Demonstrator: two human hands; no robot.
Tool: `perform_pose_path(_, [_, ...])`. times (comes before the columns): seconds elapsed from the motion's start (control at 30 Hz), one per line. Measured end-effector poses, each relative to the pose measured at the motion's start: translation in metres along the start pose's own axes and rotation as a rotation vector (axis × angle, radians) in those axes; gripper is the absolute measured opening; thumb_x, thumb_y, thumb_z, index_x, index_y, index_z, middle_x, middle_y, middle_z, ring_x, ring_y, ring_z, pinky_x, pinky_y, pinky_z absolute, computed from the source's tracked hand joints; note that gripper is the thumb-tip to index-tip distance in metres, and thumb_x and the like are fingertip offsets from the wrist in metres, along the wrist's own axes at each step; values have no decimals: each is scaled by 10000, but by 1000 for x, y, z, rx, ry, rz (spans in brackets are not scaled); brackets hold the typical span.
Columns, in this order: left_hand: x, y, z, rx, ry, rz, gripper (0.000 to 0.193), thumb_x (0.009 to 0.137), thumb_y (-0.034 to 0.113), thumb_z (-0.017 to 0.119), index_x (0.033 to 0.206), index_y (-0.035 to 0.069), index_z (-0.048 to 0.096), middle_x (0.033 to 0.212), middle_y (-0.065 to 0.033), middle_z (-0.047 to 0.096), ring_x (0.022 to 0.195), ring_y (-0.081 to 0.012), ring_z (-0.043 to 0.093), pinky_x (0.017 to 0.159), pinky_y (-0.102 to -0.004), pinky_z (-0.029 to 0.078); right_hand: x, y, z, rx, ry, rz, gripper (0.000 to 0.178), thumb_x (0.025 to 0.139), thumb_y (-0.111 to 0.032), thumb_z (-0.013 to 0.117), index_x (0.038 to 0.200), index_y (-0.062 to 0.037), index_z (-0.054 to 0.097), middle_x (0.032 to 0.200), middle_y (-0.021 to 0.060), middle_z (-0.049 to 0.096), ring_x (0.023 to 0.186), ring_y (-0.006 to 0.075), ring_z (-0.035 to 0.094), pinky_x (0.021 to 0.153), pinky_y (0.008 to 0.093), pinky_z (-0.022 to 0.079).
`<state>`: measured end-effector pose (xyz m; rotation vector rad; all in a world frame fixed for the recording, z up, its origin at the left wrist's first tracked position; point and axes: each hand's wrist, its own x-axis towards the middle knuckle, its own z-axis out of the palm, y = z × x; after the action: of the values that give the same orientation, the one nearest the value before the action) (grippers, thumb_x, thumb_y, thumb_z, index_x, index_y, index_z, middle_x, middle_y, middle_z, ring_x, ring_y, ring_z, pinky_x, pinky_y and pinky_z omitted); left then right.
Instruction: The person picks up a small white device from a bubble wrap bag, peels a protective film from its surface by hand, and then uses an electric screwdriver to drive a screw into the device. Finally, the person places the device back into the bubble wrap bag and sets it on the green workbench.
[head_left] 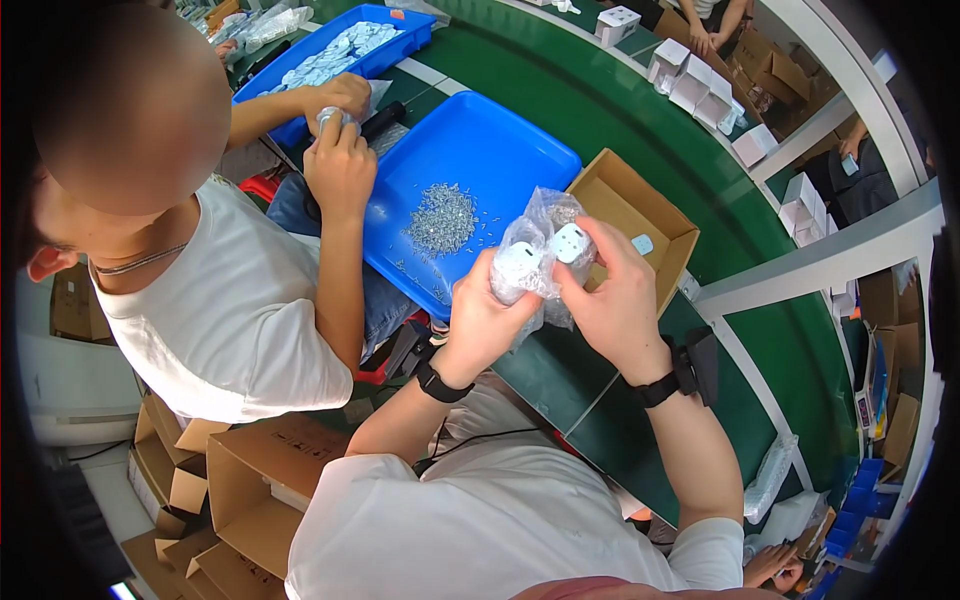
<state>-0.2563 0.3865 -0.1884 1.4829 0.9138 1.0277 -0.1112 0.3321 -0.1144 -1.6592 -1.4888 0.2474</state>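
My left hand (478,318) is closed around a white rounded-square plastic device (517,262) with a small dark slot, wrapped in a see-through plastic bag. Close beside it, my right hand (622,296) grips a second bagged white device (571,244), whose face shows several dark openings. The crinkled bags touch each other between my hands. Both hands are raised over the gap between a blue tray (510,135) and an open cardboard box (625,190). Inside the box lies a small white-blue square piece (642,244).
A heap of small metal screws (442,220) lies in the blue tray. To my left a co-worker (220,290) handles a bagged item beside another blue tray (408,40) of pale pieces. A grey metal frame (820,255) crosses at right. White boxes (690,85) line the far side.
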Motion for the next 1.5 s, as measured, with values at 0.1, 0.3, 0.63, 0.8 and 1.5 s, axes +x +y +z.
perform_pose_path(0.1, [1, -1, 2, -4, 13, 15, 461, 747, 51, 756, 1176, -10, 599, 1039, -94, 715, 954, -137, 664, 835, -306, 527, 3, 0, -1, -3, -29, 44, 453, 786, -100, 761, 1194, 13, 599, 1113, 170, 667, 978, 278, 678, 832, 344, 543])
perform_pose_path(0.3, [1, -3, 5, -30, 26, 59, 443, 739, 72, 779, 1136, -10, 601, 998, -132, 725, 927, -174, 694, 807, -326, 544, 3, -1, -4, 4, -35, 87, 436, 786, -105, 761, 1170, 22, 599, 1052, 173, 678, 927, 275, 692, 802, 339, 551])
perform_pose_path(0.63, [0, -2, 4, -4, 24, 65, 437, 749, 83, 787, 1136, -8, 606, 991, -130, 727, 916, -173, 697, 795, -324, 547, -10, 6, 2, 182, 27, 172, 407, 828, -143, 785, 1141, 35, 597, 1018, 154, 704, 888, 184, 701, 765, 316, 572])
perform_pose_path(0.8, [-2, -2, 6, -21, 36, 93, 446, 752, 100, 800, 1139, -8, 606, 992, -139, 727, 916, -185, 702, 793, -329, 548, -14, 15, 6, 177, 64, 188, 406, 832, -148, 796, 1138, 34, 601, 1026, 144, 707, 902, 162, 695, 760, 308, 568])
perform_pose_path(1.5, [-31, -10, -1, -148, 79, 257, 481, 802, -61, 723, 1257, -55, 567, 1169, -113, 655, 1028, -190, 637, 899, -319, 524, -55, 16, 13, 237, -20, -259, 904, 743, -291, 801, 1441, 54, 342, 1386, 277, 441, 1284, 435, 443, 1084, 453, 375])
